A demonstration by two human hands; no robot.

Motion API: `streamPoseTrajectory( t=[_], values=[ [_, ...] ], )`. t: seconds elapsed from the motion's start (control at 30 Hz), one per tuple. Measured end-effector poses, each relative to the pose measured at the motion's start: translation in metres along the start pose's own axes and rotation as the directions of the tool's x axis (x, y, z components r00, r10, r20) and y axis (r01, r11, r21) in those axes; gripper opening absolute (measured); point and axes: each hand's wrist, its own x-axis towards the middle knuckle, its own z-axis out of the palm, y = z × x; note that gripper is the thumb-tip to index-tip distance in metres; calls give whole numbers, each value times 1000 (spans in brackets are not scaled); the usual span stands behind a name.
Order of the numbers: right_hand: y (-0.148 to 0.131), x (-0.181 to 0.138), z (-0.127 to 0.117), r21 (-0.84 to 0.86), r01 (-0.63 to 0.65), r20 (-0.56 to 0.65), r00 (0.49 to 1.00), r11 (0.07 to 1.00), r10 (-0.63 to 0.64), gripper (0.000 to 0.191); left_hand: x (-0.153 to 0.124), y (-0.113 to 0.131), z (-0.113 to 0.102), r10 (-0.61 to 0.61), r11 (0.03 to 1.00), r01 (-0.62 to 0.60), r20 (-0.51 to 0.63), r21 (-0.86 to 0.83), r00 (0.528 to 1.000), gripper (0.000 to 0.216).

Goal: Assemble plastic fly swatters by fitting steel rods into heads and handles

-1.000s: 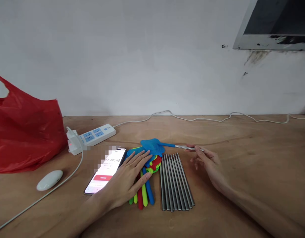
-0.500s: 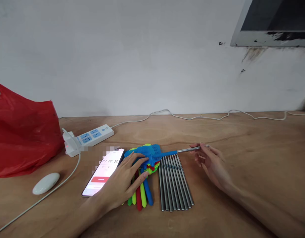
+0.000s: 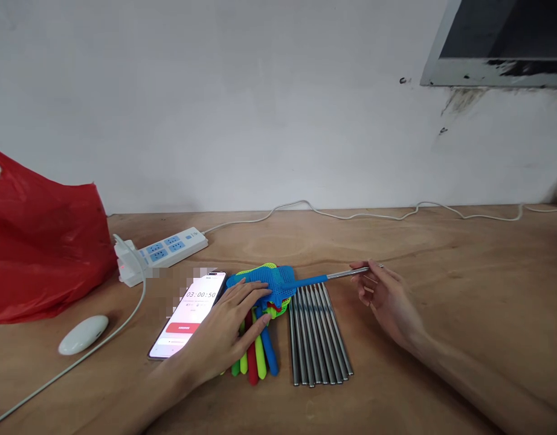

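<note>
A blue fly swatter head (image 3: 285,277) of perforated plastic lies on top of a stack of coloured ones, its neck pointing right. My left hand (image 3: 231,323) rests on that head with fingers outstretched and apart. A slim metal rod (image 3: 344,274) extends from the blue neck. My right hand (image 3: 389,296) pinches the rod near its far end, above the table. Below my left hand, red, green, yellow and blue swatter necks (image 3: 259,353) fan toward me. Several metal tubes (image 3: 321,338) lie side by side just right of them.
Left of the stack lies a lit phone (image 3: 190,314) showing a timer. A white power strip (image 3: 176,244), a white oval device (image 3: 83,335), a white cable (image 3: 97,353) and a red plastic bag (image 3: 43,241) occupy the left side. A wall (image 3: 278,121) rises behind the wooden table (image 3: 478,266).
The blue swatter and its rod have shifted very slightly right, with my right hand still gripping the rod's end. My left hand stays on the head.
</note>
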Motion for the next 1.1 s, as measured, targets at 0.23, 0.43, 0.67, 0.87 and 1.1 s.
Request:
streamPoseTrajectory(
  t=[0.23, 0.43, 0.67, 0.87, 1.1],
  values=[
    [-2, 0, 0, 64, -33, -15, 999, 997, 34, 33, 2, 1, -1, -6, 1000, 6, -13, -8, 1000, 34],
    [-2, -1, 2, 56, -50, -9, 999, 997, 50, 34, 0, 1, -1, -10, 1000, 9, -20, -22, 1000, 34],
    [-1, 0, 1, 32, -73, -8, 997, 997, 73, 34, 0, 2, -3, -6, 1000, 6, -16, -12, 1000, 35],
    [-2, -1, 1, 62, -90, -14, 996, 994, 91, 38, 0, 2, -2, -15, 1000, 15, -15, -26, 1000, 36],
    [-2, 0, 1, 96, -76, -4, 997, 993, 76, 33, -1, 3, -3, -22, 1000, 22, 7, -13, 1000, 39]
  ],
)
